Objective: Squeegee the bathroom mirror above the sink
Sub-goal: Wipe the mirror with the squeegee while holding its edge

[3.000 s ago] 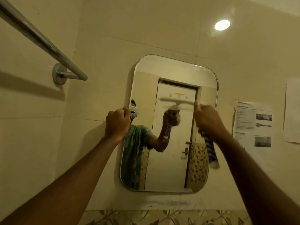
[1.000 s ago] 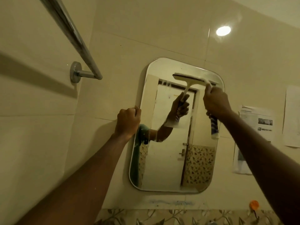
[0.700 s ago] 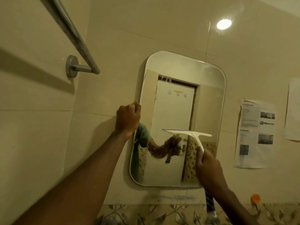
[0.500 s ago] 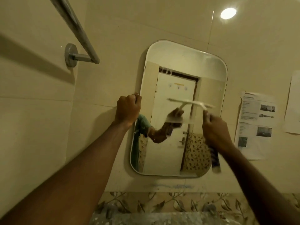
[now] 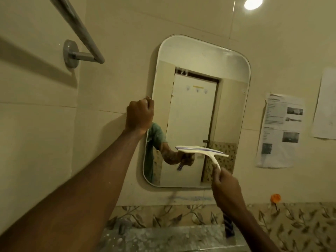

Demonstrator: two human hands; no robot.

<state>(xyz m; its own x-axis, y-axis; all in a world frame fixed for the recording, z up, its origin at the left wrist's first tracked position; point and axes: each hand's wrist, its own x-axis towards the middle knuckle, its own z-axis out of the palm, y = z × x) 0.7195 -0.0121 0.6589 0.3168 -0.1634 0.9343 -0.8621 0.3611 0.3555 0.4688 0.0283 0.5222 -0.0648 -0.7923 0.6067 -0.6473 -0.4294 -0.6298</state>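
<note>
Right hand (image 5: 226, 190) is wrapped round the squeegee (image 5: 202, 151) handle, blade low on the mirror (image 5: 198, 57); left hand (image 5: 139, 115), fisted, braces the mirror's left edge. That squeegee looks light, stiff plastic with probably a soft blade, so I'd hold it low on the handle and press gently, glass being fragile.

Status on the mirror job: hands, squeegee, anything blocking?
Left hand fisted on mirror left edge. Right hand gripping squeegee, blade across lower glass. Nothing blocking the glass.
</note>
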